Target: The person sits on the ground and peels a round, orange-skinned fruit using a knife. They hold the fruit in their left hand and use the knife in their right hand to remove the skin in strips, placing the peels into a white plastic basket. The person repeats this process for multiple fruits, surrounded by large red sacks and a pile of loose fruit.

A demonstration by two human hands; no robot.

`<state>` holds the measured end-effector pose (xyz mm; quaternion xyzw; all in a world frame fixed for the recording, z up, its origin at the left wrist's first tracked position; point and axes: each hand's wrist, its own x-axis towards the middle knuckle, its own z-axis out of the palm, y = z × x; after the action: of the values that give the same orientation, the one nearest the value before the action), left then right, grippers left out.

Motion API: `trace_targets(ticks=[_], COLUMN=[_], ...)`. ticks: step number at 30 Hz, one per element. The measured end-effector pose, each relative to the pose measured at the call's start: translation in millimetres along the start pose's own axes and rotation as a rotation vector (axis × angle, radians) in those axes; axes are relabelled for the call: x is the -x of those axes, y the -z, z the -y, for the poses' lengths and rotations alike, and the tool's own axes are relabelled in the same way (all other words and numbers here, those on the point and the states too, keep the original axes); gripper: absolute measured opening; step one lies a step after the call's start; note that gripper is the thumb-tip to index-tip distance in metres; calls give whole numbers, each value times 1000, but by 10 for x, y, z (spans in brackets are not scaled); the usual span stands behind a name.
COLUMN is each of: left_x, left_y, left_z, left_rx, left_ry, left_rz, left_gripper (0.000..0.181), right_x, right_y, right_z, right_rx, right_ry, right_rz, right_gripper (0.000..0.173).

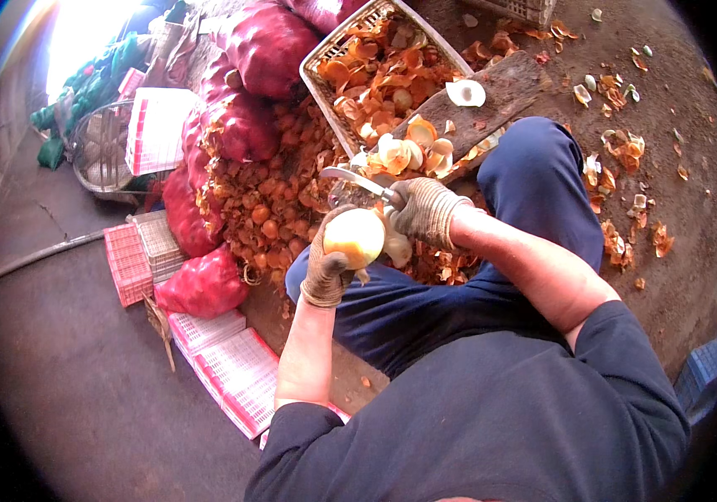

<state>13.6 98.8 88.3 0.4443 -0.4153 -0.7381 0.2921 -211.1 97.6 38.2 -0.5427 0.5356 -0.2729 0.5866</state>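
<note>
In the head view, my left hand (328, 263), in a brown knit glove, grips a large peeled onion (354, 238) above my lap. My right hand (426, 210), gloved alike, is closed on the handle of a knife with a curved blade (358, 180); the blade points left, above the onion and apart from it. Another pale onion (397, 246) shows just below my right hand, partly hidden; what supports it I cannot tell. Beyond my hands, cut onion pieces and skins (396, 152) lie by a wooden board (490, 94).
A plastic crate (325, 116) of onion skins stands beyond the board. Unpeeled onions (264, 216) are heaped to the left, beside red mesh sacks (264, 50). Stacked plastic baskets (127, 263) stand farther left. Skins (627, 150) litter the ground at right.
</note>
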Motion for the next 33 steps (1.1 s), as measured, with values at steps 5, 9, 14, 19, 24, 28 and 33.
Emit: trace_targets(ticks=[5,9,14,19,24,28,33], left_x=[145,180,146,-38,-218,-351,-411], left_y=[21,-3,-64,-171,-200,-404,-591], left_z=[200,323,258,180,191,155,469], left_rx=[311,449,180,-167,-495,-816,-911], left_ry=[-57,-56,-133,-356,-678,-963,-970], left_rz=[-17,-19,-102,-244,-354,-411,-436], left_gripper=[117,124,117,117,123,122,112], right_x=[-33,-42,-96,26,4,73,117], right_y=[78,120,173,356,285,328,256], right_z=[-42,-54,-96,135,105,171,201], right_rx=[-114,-9,-72,-460,-379,-344,-454], right_ry=[-4,-12,-119,-96,117,136,127], right_rz=[63,31,-116,-144,-13,100,-132], right_gripper=[15,16,16,17,25,26,45])
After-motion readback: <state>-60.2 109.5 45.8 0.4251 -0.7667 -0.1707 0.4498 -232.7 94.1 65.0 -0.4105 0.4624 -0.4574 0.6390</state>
